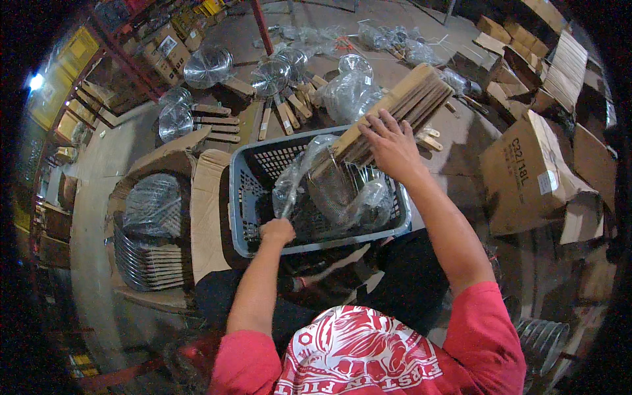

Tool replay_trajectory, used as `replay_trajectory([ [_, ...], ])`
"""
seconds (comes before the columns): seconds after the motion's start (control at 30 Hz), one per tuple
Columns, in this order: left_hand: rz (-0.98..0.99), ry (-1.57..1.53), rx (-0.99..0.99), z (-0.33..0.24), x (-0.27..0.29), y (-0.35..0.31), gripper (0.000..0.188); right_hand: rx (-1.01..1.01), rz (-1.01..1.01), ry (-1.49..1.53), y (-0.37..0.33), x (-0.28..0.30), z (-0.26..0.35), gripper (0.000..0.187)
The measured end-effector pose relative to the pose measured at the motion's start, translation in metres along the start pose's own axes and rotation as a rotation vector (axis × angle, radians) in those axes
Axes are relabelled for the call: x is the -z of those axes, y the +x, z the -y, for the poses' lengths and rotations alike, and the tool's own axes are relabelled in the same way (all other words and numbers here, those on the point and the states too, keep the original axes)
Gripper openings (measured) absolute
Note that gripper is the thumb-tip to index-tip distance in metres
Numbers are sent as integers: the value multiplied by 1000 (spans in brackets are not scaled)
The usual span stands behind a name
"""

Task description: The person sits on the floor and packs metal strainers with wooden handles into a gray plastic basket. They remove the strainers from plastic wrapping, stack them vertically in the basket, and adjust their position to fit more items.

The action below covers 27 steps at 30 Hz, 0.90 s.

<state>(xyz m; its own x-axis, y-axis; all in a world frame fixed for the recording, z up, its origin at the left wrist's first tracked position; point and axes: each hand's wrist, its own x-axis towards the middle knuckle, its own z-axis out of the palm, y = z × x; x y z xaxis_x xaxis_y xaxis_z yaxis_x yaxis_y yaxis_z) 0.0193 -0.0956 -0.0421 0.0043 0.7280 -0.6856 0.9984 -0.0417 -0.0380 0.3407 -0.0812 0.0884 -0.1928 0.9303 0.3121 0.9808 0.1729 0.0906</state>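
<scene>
A blue-grey plastic basket (234, 197) stands before me. Inside it leans a bundle of wire-mesh strainers (329, 197), their stacked wooden handles (401, 99) slanting up over the far right rim. My right hand (393, 145) grips these handles from above, fingers spaced across the stack; its thumb is not clearly visible. A clear plastic bag (299, 171) lies loosely around the mesh heads. At the basket's near left rim, my left hand (278, 230) is closed in a fist on the bag's gathered edge.
Left of the basket, an open cardboard box (197, 164) holds nested strainers (148, 257) and plastic wrap. Beyond lie round metal pans (270, 76) with wooden handles and plastic-wrapped bundles (355, 89). Cardboard boxes (520, 178) stand at right. A red post (261, 26) rises at the back.
</scene>
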Motion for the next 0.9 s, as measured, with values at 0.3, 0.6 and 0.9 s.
replay_trajectory([
  [0.3, -39, 43, 102, 29, 33, 23, 43, -35, 18, 8, -1, 7, 2, 59],
  [0.6, -155, 52, -225, 36, 106, 9, 39, -19, -19, 19, 9, -3, 4, 54],
  [0.9, -99, 25, -311, 46, 84, 48, 41, 4, -70, -9, 14, -9, 8, 53],
])
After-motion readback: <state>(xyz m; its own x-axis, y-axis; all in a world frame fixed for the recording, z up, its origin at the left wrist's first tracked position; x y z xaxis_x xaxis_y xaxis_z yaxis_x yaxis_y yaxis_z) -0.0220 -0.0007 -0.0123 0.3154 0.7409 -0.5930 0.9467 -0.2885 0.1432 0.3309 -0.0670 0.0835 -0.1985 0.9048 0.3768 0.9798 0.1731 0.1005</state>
